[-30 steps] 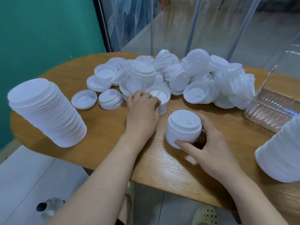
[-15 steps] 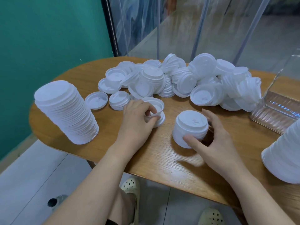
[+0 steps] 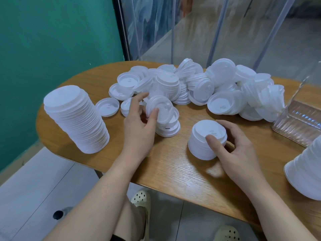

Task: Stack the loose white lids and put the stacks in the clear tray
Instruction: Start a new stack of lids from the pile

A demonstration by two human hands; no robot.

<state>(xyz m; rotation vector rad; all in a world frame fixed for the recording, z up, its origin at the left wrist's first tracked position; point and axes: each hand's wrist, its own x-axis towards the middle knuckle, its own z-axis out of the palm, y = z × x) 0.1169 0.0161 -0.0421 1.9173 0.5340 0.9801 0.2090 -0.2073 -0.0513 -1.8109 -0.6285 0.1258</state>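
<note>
1. Head view: the left hand (image 3: 139, 119) pinches a tilted white lid (image 3: 159, 110), thumb on its face and fingers behind its far rim, just above a small stack of lids (image 3: 169, 127) on the wooden table (image 3: 173, 171).
2. The right hand (image 3: 232, 148) curls round a short stack (image 3: 205, 138), thumb on top, fingers behind it.
3. Beyond both sets of fingers lies the loose pile of lids (image 3: 217, 91).
4. Right of the right fingers stands the clear tray (image 3: 298, 122); left of the left hand stands a tall stack (image 3: 76, 117).
</note>
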